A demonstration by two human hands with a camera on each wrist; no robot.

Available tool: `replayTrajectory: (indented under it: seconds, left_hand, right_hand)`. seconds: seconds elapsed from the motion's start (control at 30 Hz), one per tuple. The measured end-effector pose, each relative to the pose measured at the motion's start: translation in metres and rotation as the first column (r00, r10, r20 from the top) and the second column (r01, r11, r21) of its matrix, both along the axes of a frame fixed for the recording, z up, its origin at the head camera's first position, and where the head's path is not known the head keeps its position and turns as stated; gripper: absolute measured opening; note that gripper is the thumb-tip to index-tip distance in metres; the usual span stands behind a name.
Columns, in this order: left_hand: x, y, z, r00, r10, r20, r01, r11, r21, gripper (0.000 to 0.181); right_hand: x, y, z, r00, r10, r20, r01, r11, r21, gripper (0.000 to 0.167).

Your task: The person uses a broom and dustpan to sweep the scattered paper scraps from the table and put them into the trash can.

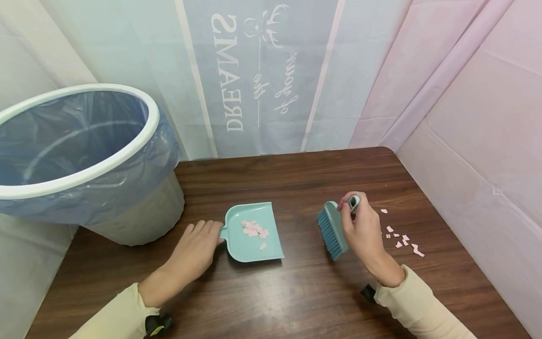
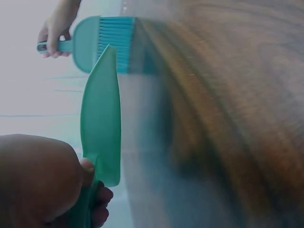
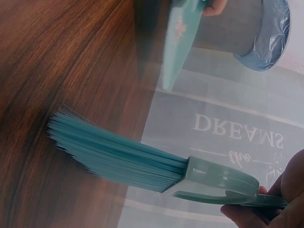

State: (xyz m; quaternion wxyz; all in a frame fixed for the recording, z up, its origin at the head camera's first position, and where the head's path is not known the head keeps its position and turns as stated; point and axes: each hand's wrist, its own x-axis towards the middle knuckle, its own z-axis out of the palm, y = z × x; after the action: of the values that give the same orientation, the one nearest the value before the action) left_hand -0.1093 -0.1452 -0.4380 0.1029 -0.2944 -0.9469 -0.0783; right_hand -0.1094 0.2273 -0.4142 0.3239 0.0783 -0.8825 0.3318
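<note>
My left hand (image 1: pixel 195 249) grips the short handle of a mint-green dustpan (image 1: pixel 241 254), whose open edge faces right. Pale pink paper scraps (image 1: pixel 252 229) lie in a small heap inside the pan. To the right, my right hand (image 1: pixel 363 230) holds the handle of a teal hand brush (image 1: pixel 333 226), bristles pointing down and left. In the right wrist view the bristle tips (image 3: pixel 61 133) are at the wooden surface; whether they press on it I cannot tell. More pink scraps (image 1: pixel 405 239) are scattered on the table right of the right hand.
A tall waste bin (image 1: pixel 139 214) with a white rim and a blue plastic liner (image 1: pixel 163 155) stands at the left. The dark wooden table (image 1: pixel 262 306) meets a printed cloth wall (image 1: pixel 271 94) at the back and a pale wall (image 1: pixel 478 141) at the right.
</note>
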Motion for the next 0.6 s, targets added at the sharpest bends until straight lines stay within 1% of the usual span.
replayTrajectory:
  seconds: [0.17,0.33,0.47,0.6]
  left_hand:
    - [0.001,-0.005,0.020,0.999,-0.021,-0.037,0.022,1.000,0.016,0.027]
    - [0.001,-0.011,0.043,0.998,-0.033,-0.061,0.035,0.999,0.028,0.028]
    - [0.000,-0.015,0.064,0.997,-0.048,-0.059,0.050,0.998,0.041,0.028]
    - [-0.001,-0.018,0.085,0.998,-0.064,-0.027,0.065,0.997,0.044,0.026]
  right_hand:
    - [0.000,0.000,0.001,1.000,-0.001,0.007,0.001,1.000,0.004,0.010]
    - [0.000,-0.001,0.002,1.000,-0.003,0.013,0.003,1.000,0.004,0.010]
    - [0.001,-0.001,0.002,1.000,-0.001,0.018,0.001,1.000,0.002,0.009]
    - [0.001,-0.001,0.003,1.000,-0.003,0.021,0.003,1.000,0.009,0.009]
